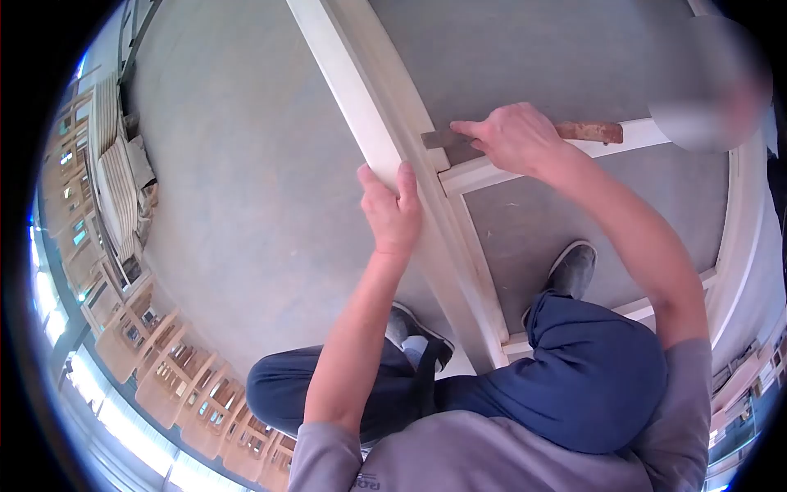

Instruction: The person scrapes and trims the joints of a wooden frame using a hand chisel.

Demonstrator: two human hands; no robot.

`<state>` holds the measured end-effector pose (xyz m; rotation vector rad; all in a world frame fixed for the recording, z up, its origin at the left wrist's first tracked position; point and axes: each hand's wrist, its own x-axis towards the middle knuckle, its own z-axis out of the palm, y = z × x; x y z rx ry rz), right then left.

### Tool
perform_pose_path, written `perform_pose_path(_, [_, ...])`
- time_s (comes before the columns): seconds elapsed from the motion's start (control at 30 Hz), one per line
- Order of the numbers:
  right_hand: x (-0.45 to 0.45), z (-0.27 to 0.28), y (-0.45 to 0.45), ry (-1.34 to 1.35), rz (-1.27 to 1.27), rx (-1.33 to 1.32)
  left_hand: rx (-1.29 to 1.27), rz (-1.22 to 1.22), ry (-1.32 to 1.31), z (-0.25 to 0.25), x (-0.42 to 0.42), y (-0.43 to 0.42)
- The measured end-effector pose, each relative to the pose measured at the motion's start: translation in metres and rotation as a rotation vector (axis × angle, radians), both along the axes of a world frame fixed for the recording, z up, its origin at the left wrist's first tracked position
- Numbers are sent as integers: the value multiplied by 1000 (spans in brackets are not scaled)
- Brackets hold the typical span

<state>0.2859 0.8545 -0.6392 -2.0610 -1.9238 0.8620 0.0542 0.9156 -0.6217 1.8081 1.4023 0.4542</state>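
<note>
The left hand [392,211] grips one smooth, straight pale beam [348,90]. Apart from it, the right hand [518,138] clasps one flat, rough-handled tool [440,139].

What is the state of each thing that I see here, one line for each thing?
Left hand: on long beam, thumb spread from fingers
Right hand: closed around tool, index finger extended
Tool: held, blade pointing toward the beam
Crosspiece: end at the beam; joint tightness unclear
Trousers: worn, knees bent
Wooden chairs: crowded together
</note>
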Motion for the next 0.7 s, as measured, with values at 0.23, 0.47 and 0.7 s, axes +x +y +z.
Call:
perform_pose_path(0.23, [-2,20,25,-71,208,-122,129,-45,167,-29,-26,-4])
perform_pose_path(0.47, [-28,19,38,-136,211,-58,-95,-17,-33,-21,-26,6])
perform_pose_path(0.7, [-9,14,45,-72,206,-167,-129,24,-54,-11,-16,4])
